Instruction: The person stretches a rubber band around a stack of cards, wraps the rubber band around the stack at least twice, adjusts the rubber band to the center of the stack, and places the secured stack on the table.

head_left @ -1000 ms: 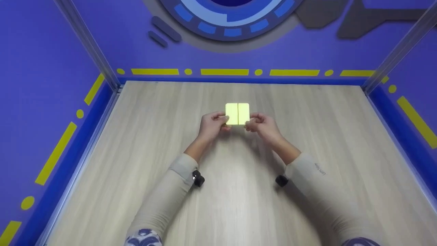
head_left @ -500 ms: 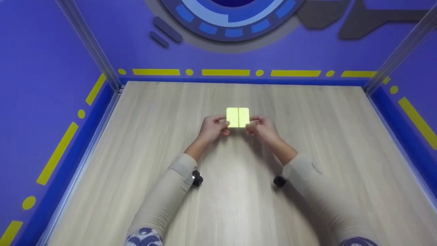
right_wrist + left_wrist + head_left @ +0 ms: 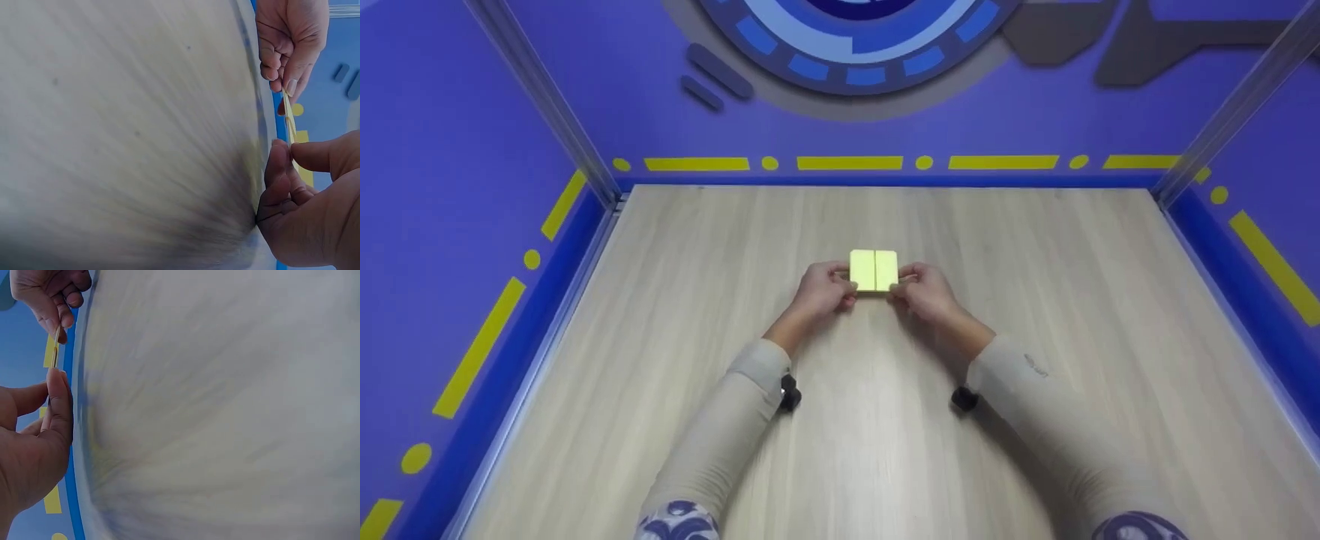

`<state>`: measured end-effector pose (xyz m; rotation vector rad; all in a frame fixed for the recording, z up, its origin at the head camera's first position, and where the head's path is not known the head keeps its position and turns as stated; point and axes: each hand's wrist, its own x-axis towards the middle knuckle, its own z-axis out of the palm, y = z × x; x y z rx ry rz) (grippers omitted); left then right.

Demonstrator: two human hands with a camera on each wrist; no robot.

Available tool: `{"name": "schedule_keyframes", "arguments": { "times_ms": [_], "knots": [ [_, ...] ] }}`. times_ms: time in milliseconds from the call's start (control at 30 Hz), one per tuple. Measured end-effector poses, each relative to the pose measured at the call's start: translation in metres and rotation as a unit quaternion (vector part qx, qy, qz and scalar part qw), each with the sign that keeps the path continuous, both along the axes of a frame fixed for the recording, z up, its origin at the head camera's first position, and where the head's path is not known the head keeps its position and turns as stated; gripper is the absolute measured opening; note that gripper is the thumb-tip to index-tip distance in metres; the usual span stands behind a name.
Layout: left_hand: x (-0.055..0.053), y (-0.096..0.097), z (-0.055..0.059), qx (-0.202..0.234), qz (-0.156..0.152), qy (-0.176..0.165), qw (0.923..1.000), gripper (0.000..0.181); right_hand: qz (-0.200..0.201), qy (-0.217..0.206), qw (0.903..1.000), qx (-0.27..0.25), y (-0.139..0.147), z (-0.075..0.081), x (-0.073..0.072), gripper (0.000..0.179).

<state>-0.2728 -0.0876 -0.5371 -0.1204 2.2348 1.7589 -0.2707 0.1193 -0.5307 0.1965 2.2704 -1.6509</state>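
Note:
A thin, pale yellow square panel [image 3: 863,270] with rounded corners and a dark line down its middle is held between both hands above the wooden table. My left hand [image 3: 820,291] pinches its left edge, thumb on the face towards me. Opposite it, my right hand [image 3: 928,292] pinches the right edge in the same way. From the left wrist, the panel [image 3: 55,356] appears almost edge-on as a narrow strip between the fingers of the two hands. The right wrist view likewise shows the panel [image 3: 289,118] as a slim yellow strip.
The light wood tabletop [image 3: 840,420] runs back to a blue wall [image 3: 847,135] with yellow dashes and dots. Side walls with metal rails [image 3: 540,360] bound it left and right. A small black camera [image 3: 789,394] sits at the left wrist, another camera [image 3: 964,399] at the right.
Both hands have moved the yellow panel a little lower in the head view, nearer to me, with their pinch kept. The head view itself has shifted slightly.

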Motion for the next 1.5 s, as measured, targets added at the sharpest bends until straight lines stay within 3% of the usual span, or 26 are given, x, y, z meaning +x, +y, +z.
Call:
{"name": "schedule_keyframes", "arguments": {
  "times_ms": [467,733,900,1233,1500],
  "knots": [
    [-0.004,0.000,-0.002,-0.009,-0.008,-0.023,0.9997,0.044,0.019,0.021,0.9953,0.093,-0.006,-0.003,-0.010,0.032],
    [-0.008,0.003,-0.001,-0.029,-0.031,-0.024,0.9988,0.062,0.060,0.047,0.9849,0.156,-0.005,-0.006,-0.018,0.047],
    [-0.009,0.005,-0.002,-0.048,-0.016,-0.025,0.9984,0.068,0.078,0.049,0.9864,0.136,-0.001,-0.011,-0.026,0.057],
    [-0.013,0.008,-0.005,-0.108,0.019,-0.019,0.9938,0.060,0.091,0.031,0.9880,0.120,-0.004,-0.016,-0.030,0.063],
    [-0.020,0.005,-0.008,-0.052,0.025,-0.030,0.9979,0.067,0.086,0.018,0.9920,0.090,0.001,-0.016,-0.033,0.061]
  ]
}}
